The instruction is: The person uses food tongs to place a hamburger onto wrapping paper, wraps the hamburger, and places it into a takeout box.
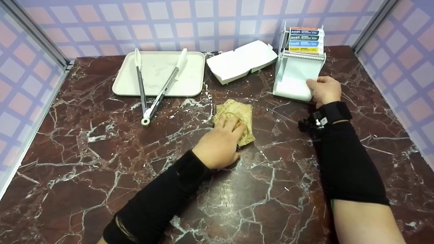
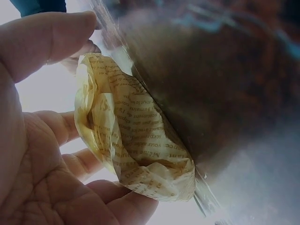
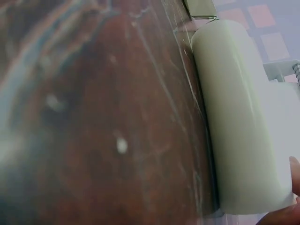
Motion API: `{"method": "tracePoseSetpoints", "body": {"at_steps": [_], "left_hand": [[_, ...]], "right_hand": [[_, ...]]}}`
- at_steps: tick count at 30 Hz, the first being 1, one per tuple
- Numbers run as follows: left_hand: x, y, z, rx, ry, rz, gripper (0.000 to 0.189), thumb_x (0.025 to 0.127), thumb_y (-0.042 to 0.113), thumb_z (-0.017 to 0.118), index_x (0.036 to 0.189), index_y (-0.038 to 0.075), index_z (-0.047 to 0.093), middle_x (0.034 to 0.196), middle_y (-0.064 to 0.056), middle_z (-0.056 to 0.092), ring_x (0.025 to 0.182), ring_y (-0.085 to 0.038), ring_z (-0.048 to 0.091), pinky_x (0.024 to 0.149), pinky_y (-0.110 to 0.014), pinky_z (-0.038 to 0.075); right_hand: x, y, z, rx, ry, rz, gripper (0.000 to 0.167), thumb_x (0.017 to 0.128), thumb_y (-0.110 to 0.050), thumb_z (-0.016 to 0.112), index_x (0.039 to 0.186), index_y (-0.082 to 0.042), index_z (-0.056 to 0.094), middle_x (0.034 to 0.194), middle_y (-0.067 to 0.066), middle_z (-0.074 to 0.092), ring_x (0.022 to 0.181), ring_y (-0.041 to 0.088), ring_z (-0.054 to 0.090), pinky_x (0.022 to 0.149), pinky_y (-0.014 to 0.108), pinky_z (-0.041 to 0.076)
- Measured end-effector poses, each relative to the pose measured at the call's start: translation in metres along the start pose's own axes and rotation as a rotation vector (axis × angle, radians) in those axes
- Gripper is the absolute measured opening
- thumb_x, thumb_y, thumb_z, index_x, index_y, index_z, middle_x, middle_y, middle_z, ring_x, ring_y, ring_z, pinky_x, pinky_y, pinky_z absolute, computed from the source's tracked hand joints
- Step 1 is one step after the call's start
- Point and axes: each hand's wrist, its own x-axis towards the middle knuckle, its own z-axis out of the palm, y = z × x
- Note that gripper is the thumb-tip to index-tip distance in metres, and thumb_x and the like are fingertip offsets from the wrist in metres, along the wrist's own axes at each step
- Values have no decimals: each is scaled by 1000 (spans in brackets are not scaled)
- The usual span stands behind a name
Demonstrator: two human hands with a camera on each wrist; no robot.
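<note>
A crumpled package in tan paper printed with brown lettering (image 1: 244,117) lies mid-table. My left hand (image 1: 220,144) rests over it, fingers spread across its top; in the left wrist view the thumb (image 2: 51,40) stands apart from the paper (image 2: 136,126). At the back right, a wide white strip (image 1: 299,76) hangs down the front of a label dispenser (image 1: 280,64) and curls at its lower end. My right hand (image 1: 327,89) pinches the right edge of that strip. The right wrist view shows the curl as a white roll (image 3: 239,126), with fingertips (image 3: 295,176) at its edge.
Behind on the left is a cream tray (image 1: 118,84), with long tongs (image 1: 161,93) lying spread across it, hinge towards me. A white folded carton (image 1: 242,61) sits between tray and dispenser. Small coloured boxes (image 1: 305,42) fill the dispenser's top. Patterned walls (image 1: 230,20) border the marbled table.
</note>
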Motion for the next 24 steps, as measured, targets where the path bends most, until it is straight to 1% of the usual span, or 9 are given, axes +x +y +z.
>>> {"method": "tracePoseSetpoints", "body": {"at_steps": [4,10,13,16,19,24], "left_hand": [[-1,0,0,1,14,9,89,94,42,75,165,8,32,172,-19,24,156,-49,30,127,-56,30],[-1,-1,0,3,13,13,89,95,42,74,164,7,32,173,-20,24,156,-49,29,129,-56,28],[-1,0,0,3,9,12,89,95,42,74,165,7,32,173,-20,23,156,-49,28,129,-56,27],[-1,0,0,0,1,7,89,95,42,73,165,7,31,173,-20,22,156,-49,28,129,-56,26],[-1,0,-1,-2,-4,3,88,96,42,73,165,8,30,173,-19,22,157,-49,28,128,-56,27],[-1,0,-1,-4,-8,-3,88,96,42,72,166,8,29,174,-19,21,157,-49,27,128,-56,27]], "right_hand": [[-1,1,-2,-6,-12,-16,36,98,-40,71,121,-13,64,70,-13,57,47,4,45,43,21,38],[-1,1,-3,-37,-19,-14,32,97,-41,72,116,-15,64,63,-13,55,47,6,44,40,23,37],[0,1,-4,-64,-26,-20,35,97,-41,72,117,-14,64,62,-13,53,48,6,45,40,23,38],[2,1,-4,-83,-33,-22,39,97,-42,71,121,-12,64,65,-12,54,50,6,46,41,24,39],[3,0,-4,-97,-39,-11,41,97,-42,72,123,-10,64,68,-12,55,51,6,47,42,24,40],[6,1,-5,-127,-55,12,45,97,-42,72,125,-8,64,67,-11,56,49,7,50,41,24,43]]}}
